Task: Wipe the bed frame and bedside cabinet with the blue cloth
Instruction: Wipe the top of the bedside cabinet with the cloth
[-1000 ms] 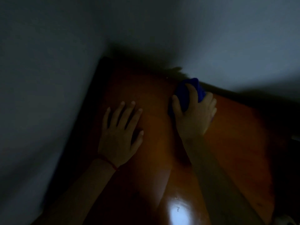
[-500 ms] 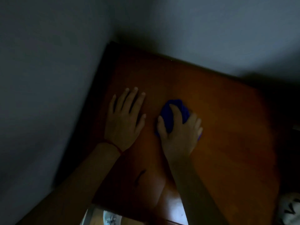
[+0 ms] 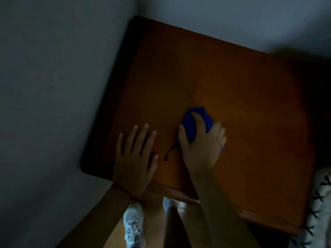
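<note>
The bedside cabinet [image 3: 223, 72] fills a dim corner between two grey walls, its orange-brown top seen from above. On that top, near its front edge, the right hand [image 3: 202, 145] presses down with fingers curled around the bunched blue cloth [image 3: 192, 122]. Just beside it, toward the cabinet's left edge, the left hand [image 3: 135, 158] lies flat, fingers spread, holding nothing. A white shoe [image 3: 133, 226] stands below the cabinet's front edge.

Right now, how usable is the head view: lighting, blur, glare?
Head view: very dim, cabinet top lit only mid-surface, its right side lost in shadow; soft blur throughout; no glare visible. The blue cloth under the right hand and the flat left hand remain distinguishable.
</note>
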The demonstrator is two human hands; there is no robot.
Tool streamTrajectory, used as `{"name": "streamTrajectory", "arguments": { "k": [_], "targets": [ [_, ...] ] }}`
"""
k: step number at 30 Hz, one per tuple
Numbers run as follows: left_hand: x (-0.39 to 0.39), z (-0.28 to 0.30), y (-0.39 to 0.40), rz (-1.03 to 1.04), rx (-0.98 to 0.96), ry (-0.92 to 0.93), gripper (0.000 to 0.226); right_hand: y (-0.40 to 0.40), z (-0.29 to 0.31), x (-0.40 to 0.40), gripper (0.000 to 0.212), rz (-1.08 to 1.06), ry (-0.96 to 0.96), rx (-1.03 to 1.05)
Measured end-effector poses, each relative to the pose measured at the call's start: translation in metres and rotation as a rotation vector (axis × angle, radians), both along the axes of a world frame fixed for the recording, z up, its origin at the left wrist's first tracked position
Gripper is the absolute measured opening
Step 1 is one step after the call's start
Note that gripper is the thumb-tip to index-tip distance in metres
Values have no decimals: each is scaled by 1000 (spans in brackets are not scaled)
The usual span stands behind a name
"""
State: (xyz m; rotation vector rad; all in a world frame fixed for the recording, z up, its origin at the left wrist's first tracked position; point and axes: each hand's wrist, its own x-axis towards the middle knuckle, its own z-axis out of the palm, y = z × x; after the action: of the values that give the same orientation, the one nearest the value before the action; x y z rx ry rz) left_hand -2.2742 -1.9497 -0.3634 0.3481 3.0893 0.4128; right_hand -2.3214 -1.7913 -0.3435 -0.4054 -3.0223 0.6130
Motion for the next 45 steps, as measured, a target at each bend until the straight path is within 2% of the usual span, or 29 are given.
{"name": "streamTrajectory", "arguments": {
  "k": [5, 7, 12, 16, 19, 25, 29, 35, 36, 40, 45],
  "targets": [
    [1, -3, -2, -10, 2, 20, 55, -7, 1, -58, 50, 8, 18, 1],
    [2, -4, -2, -10, 6, 32, 54, -9, 0, -37, 51, 22, 25, -15],
    [1, -5, -4, -21, 9, 18, 53, -30, 1, 81, 51, 16, -81, 22],
    [1, -1, -24, -89, 74, 71, 48, -31, 3, 50, 50, 50, -22, 40],
    [6, -2, -53, -35, 65, 112, 47, -34, 2, 19, 49, -4, 2, -2],
    [20, -14, -78, -51, -14, 93, 50, -63, -4, 96, 51, -76, -10, 21],
    [21, -15, -76, -53, -9, 122, 49, -86, -3, 88, 48, -187, -23, -25],
    [20, -14, -76, -56, -6, 119, 50, -87, -3, 81, 49, 87, 28, 13],
    [20, -14, -76, -57, 0, 122, 50, -80, -4, 85, 49, 91, 14, 15],
    [21, -13, -77, -53, -8, 121, 50, -84, -7, 96, 48, -108, 41, 21],
    [21, -13, -75, -37, -9, 100, 50, -78, -5, 64, 46, 171, 92, 68]
  ]
}}
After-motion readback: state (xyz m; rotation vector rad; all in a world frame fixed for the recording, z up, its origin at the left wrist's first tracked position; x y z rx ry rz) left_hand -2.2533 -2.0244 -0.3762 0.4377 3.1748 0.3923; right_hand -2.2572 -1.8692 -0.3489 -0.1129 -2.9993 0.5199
